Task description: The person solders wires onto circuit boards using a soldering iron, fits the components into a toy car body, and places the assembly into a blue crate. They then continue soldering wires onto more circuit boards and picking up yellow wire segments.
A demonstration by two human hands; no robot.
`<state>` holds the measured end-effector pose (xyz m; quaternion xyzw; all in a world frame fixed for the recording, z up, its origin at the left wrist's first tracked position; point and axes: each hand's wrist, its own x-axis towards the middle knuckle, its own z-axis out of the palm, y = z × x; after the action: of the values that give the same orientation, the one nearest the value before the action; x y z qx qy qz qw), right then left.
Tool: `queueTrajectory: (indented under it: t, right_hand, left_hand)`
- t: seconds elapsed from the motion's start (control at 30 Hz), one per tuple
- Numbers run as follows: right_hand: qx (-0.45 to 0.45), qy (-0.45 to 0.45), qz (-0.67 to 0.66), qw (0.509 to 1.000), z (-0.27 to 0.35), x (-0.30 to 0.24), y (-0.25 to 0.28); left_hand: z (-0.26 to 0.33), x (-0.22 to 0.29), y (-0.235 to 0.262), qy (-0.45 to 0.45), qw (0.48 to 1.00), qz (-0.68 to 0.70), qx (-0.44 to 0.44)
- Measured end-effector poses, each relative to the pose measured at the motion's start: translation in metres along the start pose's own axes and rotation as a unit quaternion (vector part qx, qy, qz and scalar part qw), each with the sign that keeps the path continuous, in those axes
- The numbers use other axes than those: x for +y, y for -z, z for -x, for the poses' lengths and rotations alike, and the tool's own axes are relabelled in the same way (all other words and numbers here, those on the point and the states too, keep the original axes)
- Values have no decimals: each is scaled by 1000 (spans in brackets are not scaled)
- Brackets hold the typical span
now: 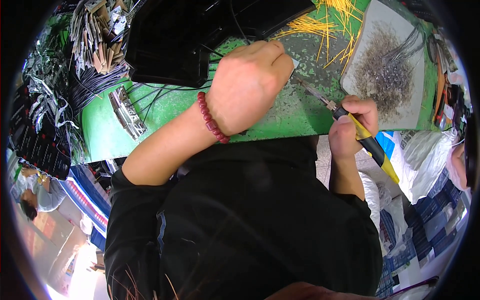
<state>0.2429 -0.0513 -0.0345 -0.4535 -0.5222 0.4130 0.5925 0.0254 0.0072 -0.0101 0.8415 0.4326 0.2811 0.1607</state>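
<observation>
My right hand (354, 125) is wrapped round the yellow and black handle of a soldering iron (369, 142). The iron's metal tip points up and left toward my left hand (252, 82), with a gap between them. My left hand is closed, its back facing me and a dark red bead bracelet (209, 120) on the wrist. A small pale edge (295, 63) shows beside its knuckles; the fingers hide whatever they grip. Thin black wires (170, 88) run along the bench toward this hand from the left.
A black plastic tray (165, 45) stands on the worn green bench (175, 117). Yellow wires (322, 30) lie at the far side. A pale board (415, 95) with dark debris is at right. Stacked flat parts (97, 40) and a metal block (127, 111) sit at left.
</observation>
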Motion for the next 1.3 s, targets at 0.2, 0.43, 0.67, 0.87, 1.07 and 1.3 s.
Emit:
queueTrajectory:
  t: [0.2, 0.43, 0.67, 0.87, 1.07, 1.3]
  right_hand:
    - [-16, -10, 5, 1000, 0, 2, 0]
    - [5, -32, -14, 999, 0, -5, -5]
    - [-148, 215, 207, 943, -36, -6, -15]
    - [-202, 384, 255, 864, -74, -21, -48]
    - [-113, 303, 121, 939, -44, -54, -82]
    - [-52, 193, -25, 980, -61, -64, -78]
  left_hand:
    - [2, 0, 0, 2, 1000, 7, -3]
    - [1, -4, -1, 2, 999, 44, 4]
    - [2, -5, 15, 87, 981, 175, -10]
    - [-1, 7, 46, 93, 957, 269, 49]
    - [17, 34, 64, 36, 990, 39, 128]
    - [24, 23, 100, -32, 988, -2, 152]
